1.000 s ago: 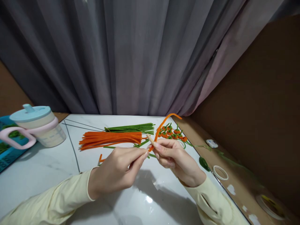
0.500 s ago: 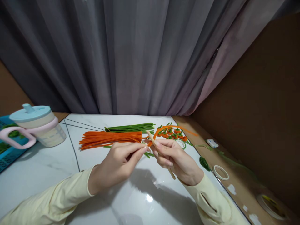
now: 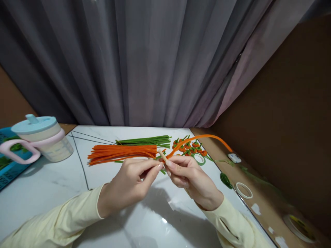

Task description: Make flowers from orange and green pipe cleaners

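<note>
You are working with an orange strand (image 3: 207, 136) that looks fuzzy and matt, and a smooth pale stick (image 3: 162, 155) that resembles bare wood. The orange bundle (image 3: 124, 153) and green bundle (image 3: 144, 140) share that soft nap. Your sleeves (image 3: 74, 210) are creased matt cloth. Your tabletop (image 3: 46, 193) is smooth and glossy, marble-veined, glinting at the near side. Far off, the curtain (image 3: 144, 62) is pleated cloth; at left, your cup (image 3: 54, 146) looks like smooth, cloudy plastic.

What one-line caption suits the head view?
Left hand and right hand together hold an orange strip and a pale stick above a white table.
</note>
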Demonstrator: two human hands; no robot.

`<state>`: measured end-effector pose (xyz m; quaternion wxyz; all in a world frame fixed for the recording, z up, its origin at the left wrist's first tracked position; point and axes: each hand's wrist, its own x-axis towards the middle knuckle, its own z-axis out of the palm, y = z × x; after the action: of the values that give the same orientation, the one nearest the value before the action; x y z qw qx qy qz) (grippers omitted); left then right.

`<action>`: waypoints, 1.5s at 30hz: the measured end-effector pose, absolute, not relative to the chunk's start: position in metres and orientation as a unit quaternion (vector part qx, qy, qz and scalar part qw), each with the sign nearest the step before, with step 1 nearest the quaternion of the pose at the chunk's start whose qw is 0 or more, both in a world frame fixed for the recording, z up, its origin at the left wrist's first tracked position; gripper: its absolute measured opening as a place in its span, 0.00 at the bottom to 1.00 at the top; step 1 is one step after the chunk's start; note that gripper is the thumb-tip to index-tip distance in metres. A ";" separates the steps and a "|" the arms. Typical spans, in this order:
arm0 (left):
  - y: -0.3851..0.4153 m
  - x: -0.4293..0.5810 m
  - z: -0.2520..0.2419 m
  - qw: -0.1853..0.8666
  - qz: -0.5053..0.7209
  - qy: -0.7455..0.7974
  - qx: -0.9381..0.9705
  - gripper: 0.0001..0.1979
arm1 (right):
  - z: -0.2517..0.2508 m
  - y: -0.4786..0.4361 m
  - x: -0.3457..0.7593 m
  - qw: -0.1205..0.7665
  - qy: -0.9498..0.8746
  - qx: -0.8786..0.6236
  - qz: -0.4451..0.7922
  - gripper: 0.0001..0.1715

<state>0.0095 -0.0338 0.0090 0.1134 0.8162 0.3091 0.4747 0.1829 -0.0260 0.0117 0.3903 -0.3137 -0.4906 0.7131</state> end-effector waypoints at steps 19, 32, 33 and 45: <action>-0.036 0.010 0.015 0.079 0.474 0.298 0.825 0.11 | 0.013 -0.028 0.184 0.401 -0.445 -0.289 0.746 0.13; -0.035 0.010 0.012 0.085 0.472 0.297 0.826 0.10 | 0.014 -0.024 0.185 0.382 -0.437 -0.290 0.761 0.14; -0.035 0.010 0.012 0.081 0.473 0.294 0.826 0.10 | 0.014 -0.024 0.186 0.380 -0.431 -0.287 0.767 0.14; -0.031 0.007 0.014 0.113 0.463 0.291 0.830 0.12 | 0.014 -0.027 0.184 0.415 -0.438 -0.291 0.743 0.14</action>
<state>0.0070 -0.0315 0.0135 0.1126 0.8296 0.2914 0.4628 0.1836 -0.0267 0.0139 0.4149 -0.2914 -0.4376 0.7426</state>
